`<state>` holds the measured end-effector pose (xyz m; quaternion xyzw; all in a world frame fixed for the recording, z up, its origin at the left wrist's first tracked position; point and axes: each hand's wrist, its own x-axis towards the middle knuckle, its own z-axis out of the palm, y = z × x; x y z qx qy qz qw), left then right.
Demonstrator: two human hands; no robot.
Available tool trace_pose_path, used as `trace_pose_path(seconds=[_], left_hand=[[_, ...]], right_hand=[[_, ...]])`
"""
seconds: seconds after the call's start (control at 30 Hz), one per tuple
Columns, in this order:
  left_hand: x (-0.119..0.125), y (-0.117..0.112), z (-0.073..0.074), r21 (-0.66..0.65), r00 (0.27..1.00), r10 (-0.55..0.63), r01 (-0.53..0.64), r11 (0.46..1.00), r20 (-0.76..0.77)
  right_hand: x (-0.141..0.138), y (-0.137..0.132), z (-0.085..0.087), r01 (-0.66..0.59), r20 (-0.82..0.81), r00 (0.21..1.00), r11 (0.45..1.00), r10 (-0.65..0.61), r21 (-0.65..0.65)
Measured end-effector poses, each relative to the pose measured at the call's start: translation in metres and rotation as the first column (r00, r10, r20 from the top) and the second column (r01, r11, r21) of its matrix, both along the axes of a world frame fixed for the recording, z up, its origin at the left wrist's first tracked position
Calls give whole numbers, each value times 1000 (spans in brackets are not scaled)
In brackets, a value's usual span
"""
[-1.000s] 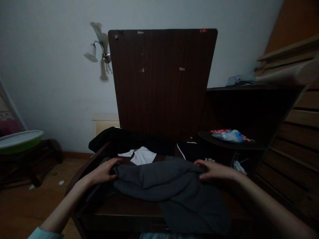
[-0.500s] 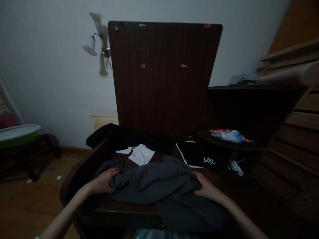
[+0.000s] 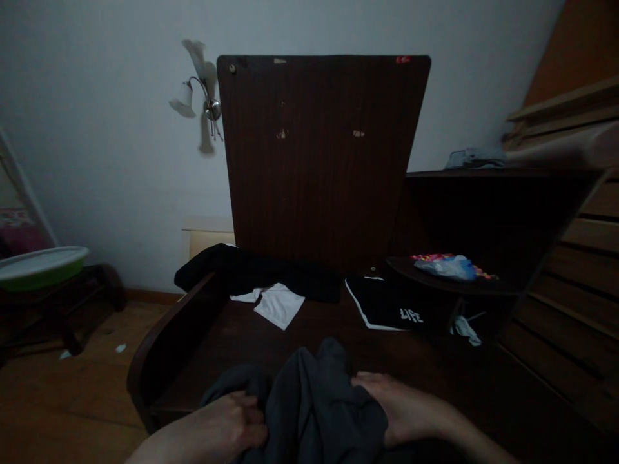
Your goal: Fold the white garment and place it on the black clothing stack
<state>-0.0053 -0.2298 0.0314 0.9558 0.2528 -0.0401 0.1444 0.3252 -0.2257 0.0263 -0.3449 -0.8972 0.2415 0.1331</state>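
A bunched dark grey garment [image 3: 309, 399] lies between my hands at the front edge of the dark wooden desk [image 3: 217, 348]; its exact kind does not show. My left hand [image 3: 232, 419] has its fingers curled into the cloth on the left. On the opposite side my right hand [image 3: 391, 403] grips the fabric, its fingertips partly sunk in the folds. Farther back on the desktop are a small white cloth [image 3: 280, 305] and a folded black garment [image 3: 387, 303] with white lettering and a white edge.
Black clothing [image 3: 271, 274] stretches along the back, draped over the desk's left side. A tall dark panel [image 3: 322, 161] stands behind. At right, a corner shelf [image 3: 435, 283] bears a plastic bag [image 3: 449, 267]. A green basin [image 3: 46, 274] sits on a stool at left.
Both hands have drawn the grey garment toward me and closer together, gathering it into a narrower bunch. More of the desktop behind it shows. The view has shifted slightly.
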Motion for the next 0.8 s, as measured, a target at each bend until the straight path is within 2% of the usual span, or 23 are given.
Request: trace_pose_path(seconds=[0.07, 0.1, 0.13, 0.17, 0.2, 0.23, 0.27, 0.3, 0.33, 0.37, 0.43, 0.53, 0.63, 0.73, 0.8], left_hand=[[-9, 13, 22, 67, 999, 35, -36, 997, 18], [-15, 25, 38, 128, 995, 94, -98, 987, 31], [-21, 41, 56, 206, 983, 180, -186, 961, 46], [-29, 59, 74, 305, 956, 287, -291, 907, 58], [-36, 79, 91, 422, 908, 411, -404, 812, 79], [-43, 100, 105, 530, 833, 529, -525, 666, 160], [-50, 120, 114, 597, 755, 594, -619, 509, 276], [-55, 138, 119, 629, 699, 613, -673, 389, 369], [-58, 154, 118, 637, 655, 628, -705, 310, 419], [-59, 167, 113, 634, 636, 655, -713, 298, 407], [-54, 182, 95, 633, 640, 699, -693, 345, 320], [-36, 189, 65, 626, 688, 702, -633, 456, 184], [-20, 191, 44, 588, 708, 698, -613, 527, 113], [-6, 195, 28, 534, 722, 685, -620, 575, 100], [6, 196, 14, 493, 731, 673, -629, 601, 113]], right_hand=[[0, 16, 20, -5, 39, 999, 995, 1, 104], [1, 30, 32, 36, 37, 998, 982, -43, 185], [2, 47, 45, 94, 17, 995, 958, -102, 270], [3, 67, 58, 177, -19, 983, 920, -182, 350], [3, 88, 70, 281, -85, 959, 855, -271, 437], [4, 109, 80, 386, -169, 921, 768, -351, 511], [4, 129, 88, 456, -235, 887, 685, -397, 568], [4, 145, 92, 487, -260, 869, 634, -421, 601], [4, 159, 93, 523, -268, 844, 603, -464, 603], [4, 169, 91, 548, -263, 824, 588, -502, 595], [7, 178, 82, 571, -225, 799, 588, -558, 573], [21, 177, 65, 586, -129, 768, 605, -628, 539], [43, 172, 53, 665, 21, 664, 604, -747, 439], [62, 169, 37, 796, 186, 504, 537, -844, 279], [68, 166, 18, 861, 295, 426, 483, -855, 157]])
